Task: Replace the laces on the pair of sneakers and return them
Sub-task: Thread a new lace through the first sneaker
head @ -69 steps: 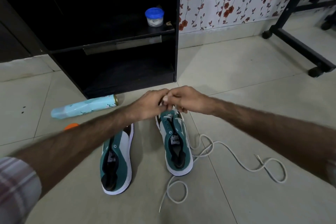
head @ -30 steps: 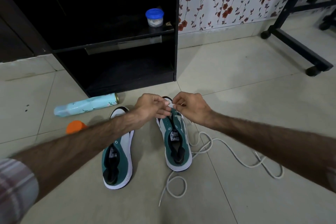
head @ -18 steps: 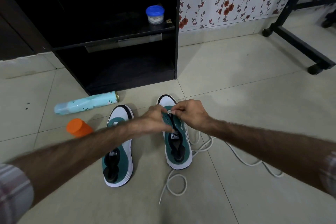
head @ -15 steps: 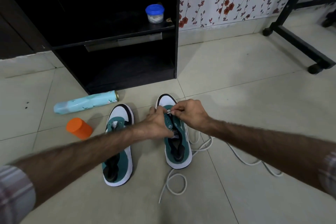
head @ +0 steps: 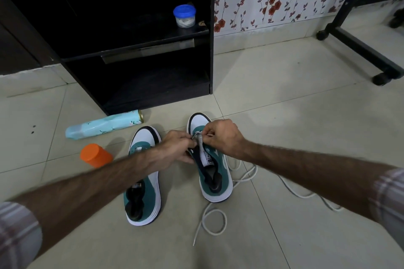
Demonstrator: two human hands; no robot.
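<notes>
Over the right sneaker [head: 215, 172], left hand [head: 175, 148] and right hand [head: 223, 137] both pinching the white lace [head: 197, 137], bare tile floor [head: 295, 105] beyond.

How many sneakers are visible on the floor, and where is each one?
2. The left sneaker lies partly under the left forearm, near the orange cup. The right sneaker stands beside it; both hands work at its front, with the white lace trailing from it. None seems hidden.
</notes>
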